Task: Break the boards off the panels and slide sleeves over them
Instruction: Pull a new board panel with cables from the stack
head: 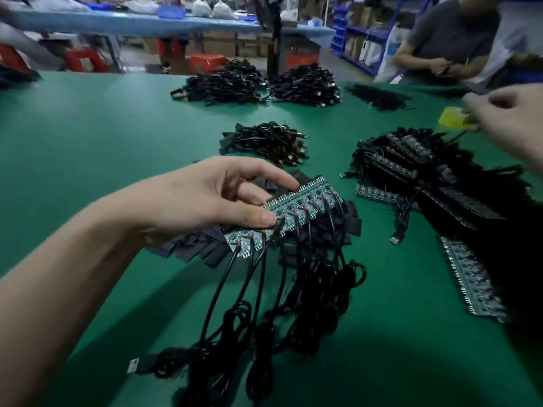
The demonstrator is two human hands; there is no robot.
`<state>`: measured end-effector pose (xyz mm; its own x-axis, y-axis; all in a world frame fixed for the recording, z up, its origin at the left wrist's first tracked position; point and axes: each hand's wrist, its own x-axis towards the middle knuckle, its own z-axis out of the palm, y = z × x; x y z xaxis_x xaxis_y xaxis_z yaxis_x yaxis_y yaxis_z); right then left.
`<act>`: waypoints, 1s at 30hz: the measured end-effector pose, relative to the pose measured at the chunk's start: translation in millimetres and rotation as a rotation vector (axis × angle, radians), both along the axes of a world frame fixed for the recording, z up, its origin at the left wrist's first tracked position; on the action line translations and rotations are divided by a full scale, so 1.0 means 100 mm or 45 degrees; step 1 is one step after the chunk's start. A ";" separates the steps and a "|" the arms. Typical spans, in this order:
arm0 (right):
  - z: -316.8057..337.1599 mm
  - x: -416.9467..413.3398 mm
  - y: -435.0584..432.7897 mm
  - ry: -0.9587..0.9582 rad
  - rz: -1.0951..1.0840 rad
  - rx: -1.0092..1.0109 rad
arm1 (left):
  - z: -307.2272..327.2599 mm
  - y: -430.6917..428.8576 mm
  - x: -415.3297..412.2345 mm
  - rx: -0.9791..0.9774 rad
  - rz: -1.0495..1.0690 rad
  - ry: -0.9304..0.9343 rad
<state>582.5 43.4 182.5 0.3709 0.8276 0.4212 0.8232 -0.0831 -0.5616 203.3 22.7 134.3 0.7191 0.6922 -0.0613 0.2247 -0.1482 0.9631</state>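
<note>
panel [305, 207]: green, tilted, lifted, black cables [308, 304] hanging | sleeves [185, 245]: black, flat, heaped beneath

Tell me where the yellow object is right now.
Head view, upper right: the yellow object is held by the right hand, just above the dark pile of panels on the green table.

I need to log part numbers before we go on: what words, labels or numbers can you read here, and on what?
None can be read.
The white label on the USB plug: too small and blurred.
The panel in the left hand: markings too small.
The yellow piece in the right hand: blurred.
The cardboard boxes behind: blurred.
</note>
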 end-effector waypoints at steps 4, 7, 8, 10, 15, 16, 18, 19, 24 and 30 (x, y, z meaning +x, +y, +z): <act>-0.23 -0.88 -0.27 0.077 0.724 -0.300 | -0.05 -0.02 0.06 0.150 -0.059 0.129; -0.47 -1.36 -0.39 0.100 1.084 -0.514 | -0.06 -0.06 0.13 0.502 -0.019 0.323; -0.52 -1.43 -0.38 0.141 1.132 -0.542 | -0.07 -0.07 0.14 0.598 0.033 0.344; -0.58 -1.46 -0.33 0.263 1.144 -0.594 | -0.15 -0.11 0.12 0.609 0.198 0.243; -0.84 -1.43 -0.35 0.442 1.012 -0.442 | -0.48 -0.26 -0.09 0.199 0.527 0.064; -0.92 -1.43 -0.38 0.576 0.945 -0.381 | -0.55 -0.32 -0.11 0.137 0.470 0.118; -1.06 -1.46 -0.44 0.823 0.796 -0.268 | -0.67 -0.46 -0.10 0.063 0.376 0.173; -1.11 -1.48 -0.47 0.905 0.734 -0.221 | -0.72 -0.52 -0.07 -0.004 0.369 0.128; -1.17 -1.61 -0.61 1.047 0.589 -0.051 | -0.69 -0.77 0.10 -0.394 0.590 -0.254; -0.98 -1.46 -0.60 1.021 0.897 -0.347 | -0.69 -1.06 0.22 -0.297 0.605 -0.273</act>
